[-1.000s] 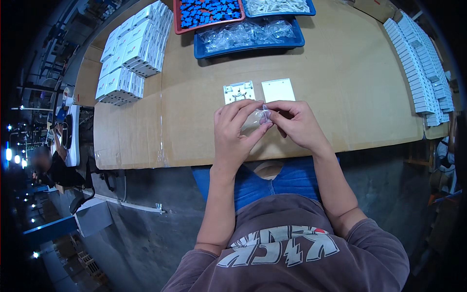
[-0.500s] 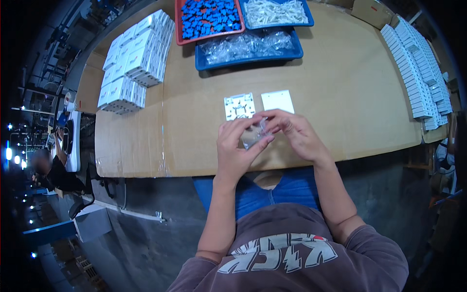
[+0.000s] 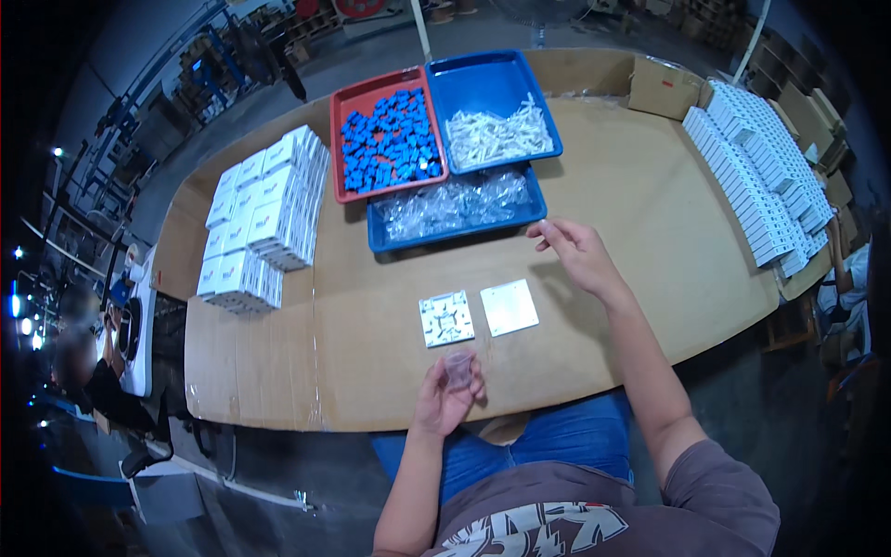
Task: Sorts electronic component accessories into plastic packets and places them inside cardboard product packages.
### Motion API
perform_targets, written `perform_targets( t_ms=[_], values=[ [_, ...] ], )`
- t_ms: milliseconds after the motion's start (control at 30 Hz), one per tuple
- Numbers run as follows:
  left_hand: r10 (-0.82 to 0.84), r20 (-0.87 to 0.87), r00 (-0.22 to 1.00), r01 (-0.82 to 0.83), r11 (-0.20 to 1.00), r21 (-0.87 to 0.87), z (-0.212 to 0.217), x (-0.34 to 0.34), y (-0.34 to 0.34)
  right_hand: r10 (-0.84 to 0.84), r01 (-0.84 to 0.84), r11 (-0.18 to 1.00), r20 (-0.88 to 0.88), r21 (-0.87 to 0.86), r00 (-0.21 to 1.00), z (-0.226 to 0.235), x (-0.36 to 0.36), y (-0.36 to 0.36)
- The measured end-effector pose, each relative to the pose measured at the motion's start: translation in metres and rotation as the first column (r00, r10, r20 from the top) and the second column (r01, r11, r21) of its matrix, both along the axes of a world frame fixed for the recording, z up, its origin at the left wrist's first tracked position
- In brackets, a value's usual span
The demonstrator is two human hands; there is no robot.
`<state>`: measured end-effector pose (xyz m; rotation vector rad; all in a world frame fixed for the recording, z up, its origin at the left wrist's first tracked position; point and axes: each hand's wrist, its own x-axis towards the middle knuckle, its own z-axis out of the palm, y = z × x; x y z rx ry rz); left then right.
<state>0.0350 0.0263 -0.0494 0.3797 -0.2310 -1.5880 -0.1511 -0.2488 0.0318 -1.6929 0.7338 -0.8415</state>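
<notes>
Holding a small clear plastic bag (image 3: 457, 368) in pinched fingertips, the left hand (image 3: 445, 399) stays low. It looks light, soft and slippery, best pinched at the edge. The right hand (image 3: 580, 255) is open and empty near the blue tray (image 3: 455, 232).

free: bare table (image 3: 631, 213) right of trays | blocked far: blue tray (image 3: 455, 237), red tray (image 3: 345, 139) | left: boxes (image 3: 264, 218) | near-centre: two plates (image 3: 478, 316)

A cardboard-covered table (image 3: 278, 371) on grey concrete floor (image 3: 260, 501) — bright lamps (image 3: 19, 306) far left.
</notes>
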Motion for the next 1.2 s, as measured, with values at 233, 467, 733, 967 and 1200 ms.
perform_targets(
  t_ms=[233, 467, 733, 967, 1200],
  values=[
    [-0.186, -0.211, 0.96, 0.171, 0.981, -0.086, -0.025, 0.0, 0.001, -0.246, 0.132, 0.928, -0.304, -0.35, 0.92, 0.0, 0.018, -0.115],
    [-0.235, -0.258, 0.937, 0.221, 0.972, -0.081, -0.026, 0.005, 0.001, -0.503, 0.16, 0.718, -0.346, -0.677, 0.792, 0.033, 0.087, -0.22],
    [-0.199, -0.282, 0.938, 0.174, 0.979, -0.11, -0.025, 0.0, -0.002, -0.591, -0.148, 0.495, -0.457, -0.856, 0.665, 0.012, 0.116, -0.291],
    [-0.205, -0.235, 0.95, 0.201, 0.979, -0.04, -0.023, 0.003, -0.003, -0.452, -0.261, 0.578, -0.57, -0.773, 0.686, 0.018, 0.123, -0.302],
    [-0.238, -0.22, 0.946, 0.232, 0.971, -0.05, -0.022, -0.005, -0.013, -0.495, 0.483, 0.785, 0.075, -0.388, 0.866, 0.041, 0.114, -0.305]
  ],
)
